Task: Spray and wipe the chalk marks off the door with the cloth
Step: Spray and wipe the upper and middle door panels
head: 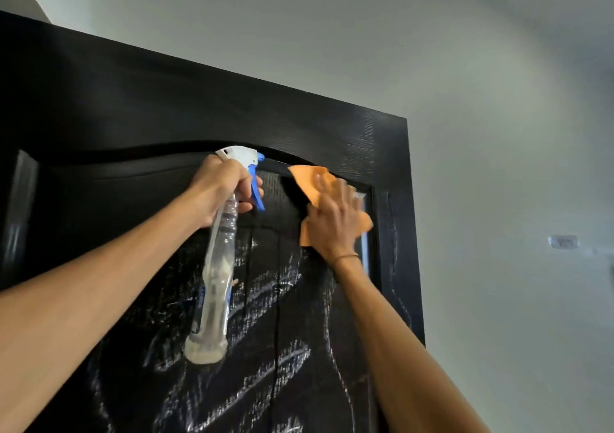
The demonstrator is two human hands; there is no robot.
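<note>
A black panelled door (139, 100) fills the left and middle of the view. White chalk marks (265, 286) streak its lower panel. My left hand (221, 188) grips the neck of a clear spray bottle (216, 283) with a white head and blue trigger, held up near the panel's arched top. My right hand (334, 223) presses an orange cloth (309, 183) flat against the upper right corner of the panel; the hand is blurred. The cloth sticks out above and below the hand.
A grey-white wall (498, 133) lies to the right of the door and above it. A small wall switch plate (563, 241) sits on the wall at the right.
</note>
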